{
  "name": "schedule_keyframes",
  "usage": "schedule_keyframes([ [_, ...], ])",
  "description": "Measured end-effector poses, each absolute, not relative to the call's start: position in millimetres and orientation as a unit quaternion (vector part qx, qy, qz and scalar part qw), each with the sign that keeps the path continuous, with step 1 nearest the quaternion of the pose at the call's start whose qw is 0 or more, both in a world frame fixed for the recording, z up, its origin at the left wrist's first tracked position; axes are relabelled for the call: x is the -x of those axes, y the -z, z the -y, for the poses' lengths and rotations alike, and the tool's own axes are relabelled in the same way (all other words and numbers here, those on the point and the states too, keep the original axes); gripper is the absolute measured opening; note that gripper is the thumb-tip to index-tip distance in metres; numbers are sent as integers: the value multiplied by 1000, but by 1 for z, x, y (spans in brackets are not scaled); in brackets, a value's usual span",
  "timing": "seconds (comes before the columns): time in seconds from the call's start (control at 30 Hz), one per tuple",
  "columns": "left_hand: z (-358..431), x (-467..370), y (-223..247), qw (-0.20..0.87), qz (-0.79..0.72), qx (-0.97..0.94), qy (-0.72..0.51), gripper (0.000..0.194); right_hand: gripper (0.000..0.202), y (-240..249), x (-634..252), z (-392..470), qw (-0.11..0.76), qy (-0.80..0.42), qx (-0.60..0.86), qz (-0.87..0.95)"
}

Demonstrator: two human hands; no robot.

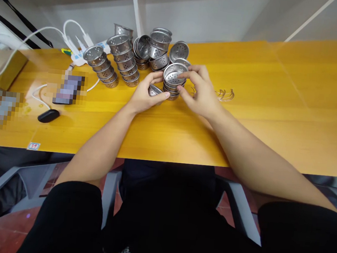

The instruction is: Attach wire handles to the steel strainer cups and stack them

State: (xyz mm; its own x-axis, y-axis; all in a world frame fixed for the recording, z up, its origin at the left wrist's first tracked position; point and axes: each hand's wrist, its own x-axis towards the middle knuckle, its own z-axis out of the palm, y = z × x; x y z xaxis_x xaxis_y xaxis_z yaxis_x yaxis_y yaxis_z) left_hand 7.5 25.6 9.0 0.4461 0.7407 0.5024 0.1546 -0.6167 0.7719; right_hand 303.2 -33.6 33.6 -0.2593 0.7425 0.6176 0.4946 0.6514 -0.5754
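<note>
A short stack of perforated metal strainer cups (175,79) stands on the table between my hands, nested with the open rims up. My right hand (203,91) is closed on its upper cup, thumb against the near side and index finger over the rim. My left hand (144,95) curls round another strainer cup (155,90), which lies tilted beside the stack; its thumb tip reaches the stack's lower part. Behind the stack, one more perforated cup (179,52) leans with its opening facing me.
Taller cup stacks stand left (102,66) and centre-left (124,60), with piled cups (159,48) behind. Thin curved wire pieces (226,95) lie right of my right hand. A power strip (79,56), cables, a blurred phone-like object (68,90) and a black mouse-like object (48,115) occupy the left.
</note>
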Motion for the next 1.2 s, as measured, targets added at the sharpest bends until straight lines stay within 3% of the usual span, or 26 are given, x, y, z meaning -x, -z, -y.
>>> schedule_keyframes([
  [0.13,-35,-5,-1,300,-282,-797,-443,121,69,-34,-301,35,459,-132,383,791],
  [0.23,-48,-1,11,249,-271,-807,-462,147,75,-41,-302,38,485,-98,378,782],
  [0.33,-53,0,16,211,-233,-825,-470,167,65,-49,-301,46,486,-79,347,798],
  [0.47,-43,-7,4,176,-223,-844,-454,148,55,-50,-289,60,437,-101,268,853],
  [0.67,-22,-11,-16,166,-189,-860,-445,143,70,-44,-277,66,365,-123,290,876],
  [0.8,-14,-12,-27,160,-193,-865,-435,131,74,-45,-278,67,366,-118,304,871],
  [0.97,-20,-9,-29,112,-178,-872,-443,127,48,-49,-281,66,363,-134,318,866],
  [1.2,-32,-9,-18,123,-235,-870,-416,123,57,-53,-282,62,423,-155,332,829],
])
